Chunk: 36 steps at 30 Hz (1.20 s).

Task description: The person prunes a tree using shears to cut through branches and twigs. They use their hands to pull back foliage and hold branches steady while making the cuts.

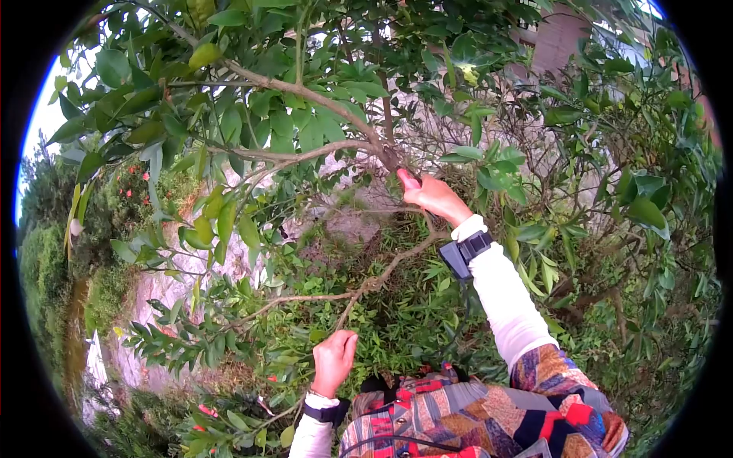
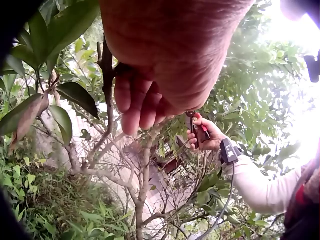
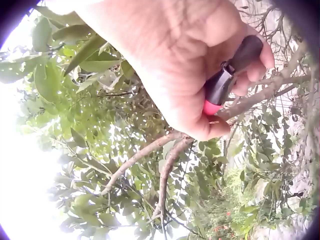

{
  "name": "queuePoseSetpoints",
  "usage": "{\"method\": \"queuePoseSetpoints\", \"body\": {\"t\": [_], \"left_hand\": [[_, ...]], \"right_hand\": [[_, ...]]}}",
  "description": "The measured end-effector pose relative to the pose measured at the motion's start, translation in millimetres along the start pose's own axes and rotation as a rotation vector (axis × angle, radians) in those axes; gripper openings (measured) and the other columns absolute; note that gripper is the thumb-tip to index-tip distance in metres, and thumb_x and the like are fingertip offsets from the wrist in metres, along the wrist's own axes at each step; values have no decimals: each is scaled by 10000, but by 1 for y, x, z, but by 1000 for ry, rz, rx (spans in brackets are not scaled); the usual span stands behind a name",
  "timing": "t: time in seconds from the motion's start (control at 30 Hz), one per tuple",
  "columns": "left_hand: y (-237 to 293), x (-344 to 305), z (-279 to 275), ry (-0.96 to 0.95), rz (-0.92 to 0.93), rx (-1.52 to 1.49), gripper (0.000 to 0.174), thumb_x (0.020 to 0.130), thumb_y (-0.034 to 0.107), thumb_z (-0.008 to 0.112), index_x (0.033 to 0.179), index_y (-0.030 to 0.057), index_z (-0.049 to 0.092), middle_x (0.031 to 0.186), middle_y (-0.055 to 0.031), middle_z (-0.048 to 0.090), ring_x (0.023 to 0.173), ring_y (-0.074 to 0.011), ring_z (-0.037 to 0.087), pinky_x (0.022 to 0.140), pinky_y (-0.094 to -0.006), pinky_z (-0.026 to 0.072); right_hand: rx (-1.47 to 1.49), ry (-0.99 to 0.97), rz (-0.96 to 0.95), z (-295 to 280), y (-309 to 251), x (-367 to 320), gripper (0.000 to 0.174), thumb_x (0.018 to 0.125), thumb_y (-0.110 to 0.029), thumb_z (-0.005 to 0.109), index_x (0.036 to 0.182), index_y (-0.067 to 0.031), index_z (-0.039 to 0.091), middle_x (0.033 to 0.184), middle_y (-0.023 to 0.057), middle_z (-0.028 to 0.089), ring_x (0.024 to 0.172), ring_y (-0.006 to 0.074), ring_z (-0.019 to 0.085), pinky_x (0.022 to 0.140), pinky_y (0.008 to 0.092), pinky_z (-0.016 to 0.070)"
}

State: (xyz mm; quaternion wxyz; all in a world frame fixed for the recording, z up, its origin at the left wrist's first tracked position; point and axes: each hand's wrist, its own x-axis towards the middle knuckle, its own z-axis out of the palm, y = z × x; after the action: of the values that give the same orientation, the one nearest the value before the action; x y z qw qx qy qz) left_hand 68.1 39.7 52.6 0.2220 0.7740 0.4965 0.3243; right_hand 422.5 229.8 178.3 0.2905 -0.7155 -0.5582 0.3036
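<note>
My right hand (image 1: 439, 200) grips red-and-black pruning shears (image 3: 220, 87) beside the upper fork of a small tree. In the head view the red end of the shears overlaps the thick branch (image 1: 389, 156) just under the fork; the left wrist view shows the handles and a dark head above the fingers. Lower down, my left hand (image 1: 334, 362) has its fingers curled at the end of a thinner branch (image 1: 353, 305). In the left wrist view a dark side stub of this branch (image 2: 107, 80) runs in between palm and fingers of the left hand (image 2: 165, 60).
Leafy boughs (image 1: 305, 95) spread over the upper left. Dense twigs and leaves (image 1: 580, 175) stand at the right. Low green plants (image 1: 389, 320) cover the ground below the branches. A cable (image 2: 227, 200) hangs from the right wrist camera (image 2: 229, 151).
</note>
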Motion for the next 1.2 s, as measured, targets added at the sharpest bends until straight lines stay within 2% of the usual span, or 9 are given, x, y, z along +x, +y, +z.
{"method": "queuePoseSetpoints", "body": {"t": [0.1, 0.23, 0.4, 0.43, 0.57, 0.67, 0.8, 0.97, 1.2], "left_hand": [[0, 0, 1, 8, 16, 11, 70, 932, 111, 721, 919, 44, 704, 832, -155, 715, 716, -352, 708, 631, -408, 555], [-3, -1, 4, 24, 39, -4, 64, 928, 103, 725, 911, 44, 706, 832, -152, 715, 711, -350, 709, 620, -401, 554], [-2, 1, 2, 8, 29, 9, 69, 929, 103, 724, 909, 40, 703, 832, -154, 714, 709, -351, 708, 621, -400, 553], [-2, 0, 4, 4, 23, 7, 72, 930, 103, 723, 907, 38, 700, 830, -155, 712, 707, -352, 707, 620, -401, 552], [0, 0, 5, 7, 34, 25, 74, 933, 101, 719, 906, 37, 695, 824, -155, 708, 698, -353, 702, 619, -405, 551], [1, 0, 5, 24, 51, 28, 75, 935, 104, 719, 906, 40, 694, 816, -154, 705, 690, -356, 698, 617, -411, 548], [0, -1, 4, 19, 39, 48, 79, 933, 105, 725, 904, 41, 690, 818, -155, 705, 688, -356, 697, 613, -410, 545], [-4, -1, 5, 19, 26, 43, 83, 933, 106, 730, 904, 42, 686, 820, -150, 707, 685, -354, 697, 608, -406, 542], [-7, -2, 5, 28, 64, 73, 84, 937, 114, 724, 910, 42, 690, 822, -150, 708, 695, -356, 697, 614, -412, 544]], "right_hand": [[-40, -122, 41, -3, 1, 13, 502, 755, -456, 694, 893, 26, 696, 897, 163, 689, 836, 274, 660, 748, 404, 471], [112, -176, -76, 0, 14, 21, 545, 756, -518, 692, 897, 9, 715, 922, 101, 705, 820, 240, 636, 715, 383, 457], [250, -230, -340, 1, 56, 53, 510, 763, -538, 688, 910, -50, 653, 774, 6, 555, 819, 198, 567, 710, 407, 447], [167, -288, -98, -21, 14, 25, 441, 777, -488, 695, 886, -70, 606, 756, -7, 522, 749, 173, 552, 642, 389, 444], [291, -363, 60, -20, 1, 21, 265, 854, -314, 674, 794, -90, 546, 680, -19, 513, 532, 108, 491, 461, 294, 396], [475, -464, 21, -11, 25, 30, 249, 891, -294, 645, 795, -87, 544, 637, -13, 518, 504, 112, 508, 450, 299, 425], [867, -605, 49, 0, 42, 35, 240, 955, -305, 620, 892, -74, 597, 683, -9, 582, 510, 127, 561, 478, 282, 483], [1364, -453, 188, 13, 75, 49, 243, 917, -310, 671, 861, -82, 609, 730, 38, 628, 661, 207, 637, 709, 439, 575], [1164, -407, 365, 27, 111, 68, 331, 841, -381, 757, 867, -98, 588, 723, 19, 588, 640, 206, 593, 726, 457, 579]]}}
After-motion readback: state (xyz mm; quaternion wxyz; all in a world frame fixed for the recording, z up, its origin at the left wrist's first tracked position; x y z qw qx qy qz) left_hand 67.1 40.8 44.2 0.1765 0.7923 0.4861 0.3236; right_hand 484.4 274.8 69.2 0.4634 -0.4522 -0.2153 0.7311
